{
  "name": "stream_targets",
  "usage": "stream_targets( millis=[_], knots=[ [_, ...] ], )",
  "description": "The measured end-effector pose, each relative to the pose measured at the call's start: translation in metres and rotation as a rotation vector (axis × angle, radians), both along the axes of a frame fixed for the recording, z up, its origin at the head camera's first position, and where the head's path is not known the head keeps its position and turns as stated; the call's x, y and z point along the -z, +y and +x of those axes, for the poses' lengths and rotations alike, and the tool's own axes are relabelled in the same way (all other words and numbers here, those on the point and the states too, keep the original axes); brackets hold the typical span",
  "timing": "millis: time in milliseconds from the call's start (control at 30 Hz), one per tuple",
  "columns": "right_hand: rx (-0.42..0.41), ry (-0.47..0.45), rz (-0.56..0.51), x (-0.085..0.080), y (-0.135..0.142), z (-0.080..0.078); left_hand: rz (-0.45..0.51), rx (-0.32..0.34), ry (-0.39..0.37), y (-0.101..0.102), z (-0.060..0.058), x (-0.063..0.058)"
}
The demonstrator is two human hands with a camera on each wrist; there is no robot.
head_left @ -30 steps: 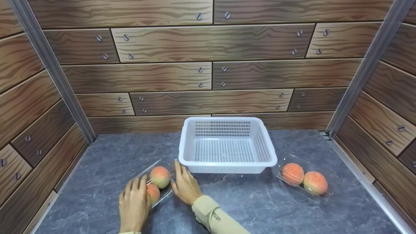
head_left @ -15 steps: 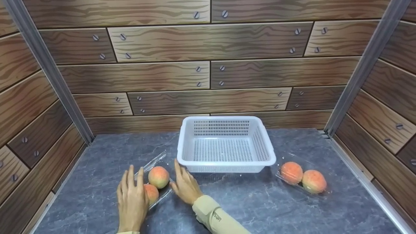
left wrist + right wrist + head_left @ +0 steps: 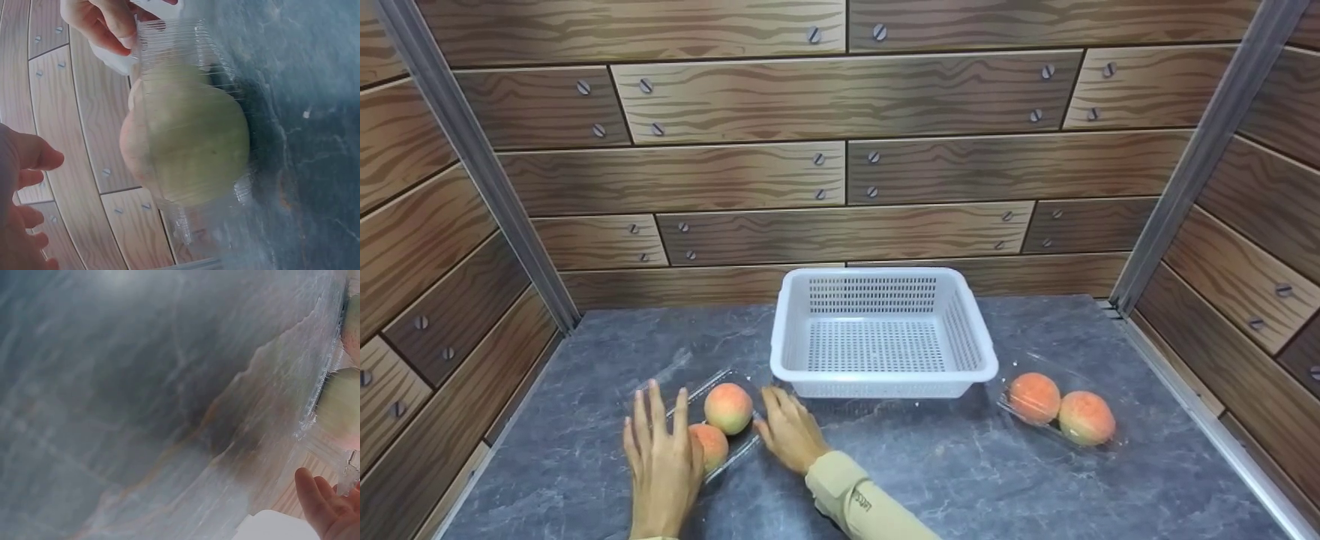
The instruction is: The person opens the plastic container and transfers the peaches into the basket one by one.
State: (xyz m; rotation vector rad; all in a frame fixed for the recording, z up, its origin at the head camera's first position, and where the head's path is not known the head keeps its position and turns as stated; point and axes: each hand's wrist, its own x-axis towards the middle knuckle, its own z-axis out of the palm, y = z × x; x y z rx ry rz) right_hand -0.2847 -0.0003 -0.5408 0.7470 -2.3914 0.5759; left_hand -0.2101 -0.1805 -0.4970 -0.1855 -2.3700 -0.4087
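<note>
A clear plastic box (image 3: 739,450) with two peaches stands on the left of the table. The farther peach (image 3: 728,409) is in full view, while the nearer peach (image 3: 709,447) is partly behind my left hand (image 3: 662,465). That hand has its fingers spread and straight at the box's left side, over a faint clear lid flap (image 3: 675,367). My right hand (image 3: 793,433) holds the box's right edge with its fingers bent. In the left wrist view, the thumb of the right hand (image 3: 109,25) lies at the plastic wall, with other fingers partly hidden behind it.
A white perforated basket (image 3: 885,384) stands at the back middle, just beyond my right hand. Another clear plastic box (image 3: 1020,424) with two peaches (image 3: 1086,418) lies on the right. Wood-patterned walls (image 3: 847,172) enclose the grey marbled table (image 3: 930,480).
My left hand has lifted from the box and spread its fingers, and the clear lid flap has swung leftward. My right hand's fingers have drawn in at the box's right edge.
</note>
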Motion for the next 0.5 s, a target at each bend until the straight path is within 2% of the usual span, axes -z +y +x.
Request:
stream_targets(
  millis=[367,500],
  knots=[
    [0.001,-0.017,-0.003,-0.001,0.000,0.001,-0.027,-0.004,0.018,-0.007,-0.004,0.011],
    [0.007,-0.017,0.007,-0.001,0.000,0.001,-0.032,-0.006,-0.010,-0.010,-0.004,0.015]
  ],
)
